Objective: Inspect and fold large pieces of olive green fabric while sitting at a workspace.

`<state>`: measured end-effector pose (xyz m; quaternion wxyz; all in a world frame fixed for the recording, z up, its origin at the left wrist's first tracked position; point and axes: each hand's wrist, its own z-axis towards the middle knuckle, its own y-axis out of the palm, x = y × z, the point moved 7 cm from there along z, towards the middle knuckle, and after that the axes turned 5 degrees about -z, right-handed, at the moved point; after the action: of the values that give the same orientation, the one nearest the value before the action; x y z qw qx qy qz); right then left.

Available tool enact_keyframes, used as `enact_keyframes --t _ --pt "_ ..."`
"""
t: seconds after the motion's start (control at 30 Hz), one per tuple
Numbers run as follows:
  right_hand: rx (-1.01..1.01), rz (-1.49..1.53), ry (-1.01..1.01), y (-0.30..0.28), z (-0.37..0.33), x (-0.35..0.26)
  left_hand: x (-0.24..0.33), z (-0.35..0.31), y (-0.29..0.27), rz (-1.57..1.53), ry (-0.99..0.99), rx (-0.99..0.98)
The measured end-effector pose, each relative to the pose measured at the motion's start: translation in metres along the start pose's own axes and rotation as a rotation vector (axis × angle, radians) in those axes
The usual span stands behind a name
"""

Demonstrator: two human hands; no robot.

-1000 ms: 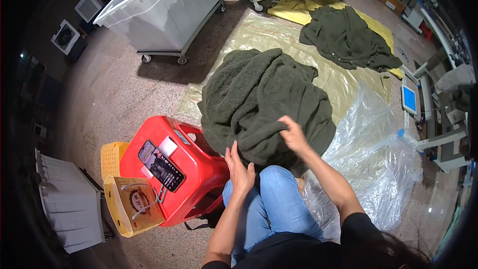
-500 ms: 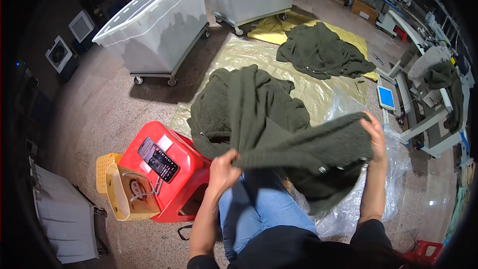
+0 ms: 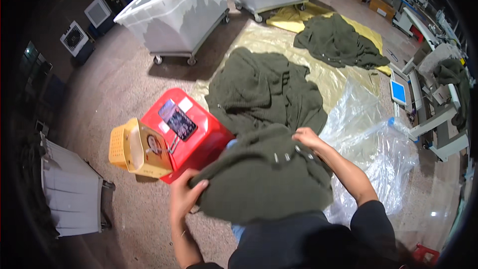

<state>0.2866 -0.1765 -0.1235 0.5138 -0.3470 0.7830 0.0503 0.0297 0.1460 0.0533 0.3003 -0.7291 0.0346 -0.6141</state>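
A dark green knit garment [image 3: 264, 184] is stretched between my two hands over my lap, with a few small shiny fasteners along its far right part. My left hand [image 3: 186, 193] grips its left edge, the thumb lying on top of the cloth. At the far right edge my right hand [image 3: 307, 138] pinches the fabric near the fasteners. Just beyond lies a heap of the same dark green knitwear [image 3: 269, 87], partly covered by the garment I hold. A second dark green pile [image 3: 338, 42] rests farther back on the right.
Left of me a red stool [image 3: 206, 132] carries a phone [image 3: 178, 120], with a yellow basket [image 3: 142, 149] at its side. Clear plastic film [image 3: 371, 154] lies right. Grey wheeled bins [image 3: 179, 20] stand behind the golden sheet [image 3: 259, 37]. Machine frames [image 3: 443, 114] line the right.
The garment has swung down and spread over my lap. My right hand has come inward to the left, and my left hand has shifted left. The whole view has shifted somewhat.
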Motion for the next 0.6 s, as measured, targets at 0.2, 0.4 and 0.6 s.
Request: enact_keyframes --t 0.2,0.4,0.6 --pt "0.697 -0.361 -0.378 -0.013 -0.026 -0.002 -0.228 -0.022 0.099 -0.377 -0.282 0.081" --pt "0.299 -0.597 -0.94 0.051 -0.088 -0.096 -0.289 -0.064 0.136 -0.925 -0.49 0.03" --pt "0.39 -0.556 -0.966 0.059 -0.079 -0.1 -0.274 -0.052 0.173 -1.265 -0.536 0.045"
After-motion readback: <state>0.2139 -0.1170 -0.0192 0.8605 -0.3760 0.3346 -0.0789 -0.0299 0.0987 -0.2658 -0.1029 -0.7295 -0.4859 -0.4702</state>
